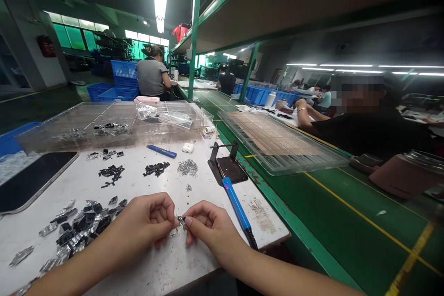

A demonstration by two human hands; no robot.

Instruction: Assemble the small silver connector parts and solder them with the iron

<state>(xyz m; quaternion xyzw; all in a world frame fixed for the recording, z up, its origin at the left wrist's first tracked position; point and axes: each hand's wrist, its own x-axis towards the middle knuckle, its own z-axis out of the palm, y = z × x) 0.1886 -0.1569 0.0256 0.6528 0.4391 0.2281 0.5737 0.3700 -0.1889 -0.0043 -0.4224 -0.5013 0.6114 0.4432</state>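
Above the front of the white worktable, a small black-and-silver metal part [181,220] is between my fingertips. My left hand [152,217] pinches it from the left with curled fingers. My right hand [206,222] pinches its other side with thumb and forefinger; its exact shape is mostly covered. Left of my left hand spreads a heap of black and silver clip-like pieces [86,222]. Beyond the hands lie small black parts [156,169], another black pile [111,173] and tiny metal pieces [188,168]. A blue soldering iron [237,203] rests in its black stand [231,169], right of my right hand.
A phone [34,180] lies at the left. Behind the piles are a blue pen-like tool [161,151], a white earphone case [188,147] and a clear compartment box [79,115]. Another clear tray [277,141] rests on the green bench, with a person [367,120] across it.
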